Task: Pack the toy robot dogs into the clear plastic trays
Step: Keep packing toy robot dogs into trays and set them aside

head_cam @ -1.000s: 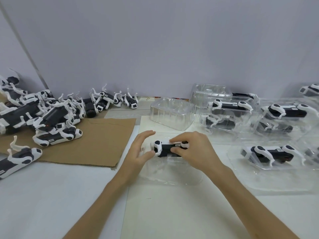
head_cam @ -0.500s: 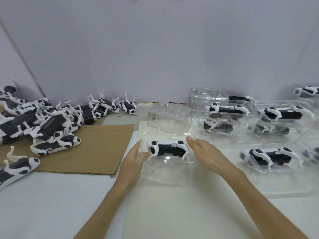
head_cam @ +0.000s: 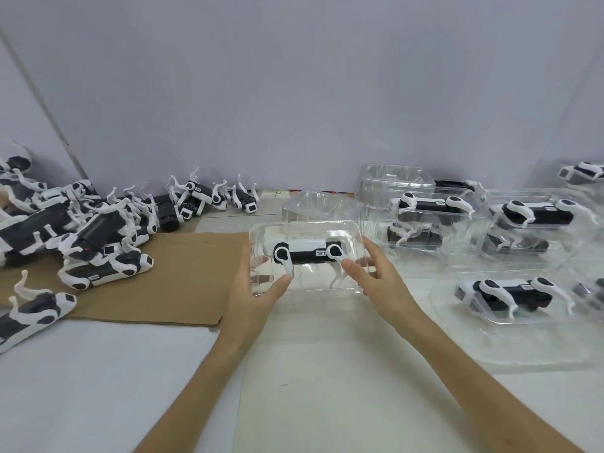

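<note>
In the middle, a clear plastic tray [head_cam: 327, 290] is lifted off the table and tilted toward me. A black-and-white toy robot dog [head_cam: 307, 252] lies inside it, legs pointing down. My left hand [head_cam: 250, 294] grips the tray's left edge, thumb on the front and fingers behind the plastic. My right hand [head_cam: 376, 279] grips the right edge the same way, thumb near the dog's right leg.
A pile of loose robot dogs [head_cam: 98, 237] lies at the left on and behind a sheet of cardboard [head_cam: 170, 282]. An empty clear tray [head_cam: 304, 202] stands behind the held one. Several packed trays [head_cam: 431, 207] fill the right side, one nearer [head_cam: 510, 295].
The tray with the dog lay flat on the table with my hands at its sides. Both hands have since taken hold of it, raised it and tipped it toward me.
</note>
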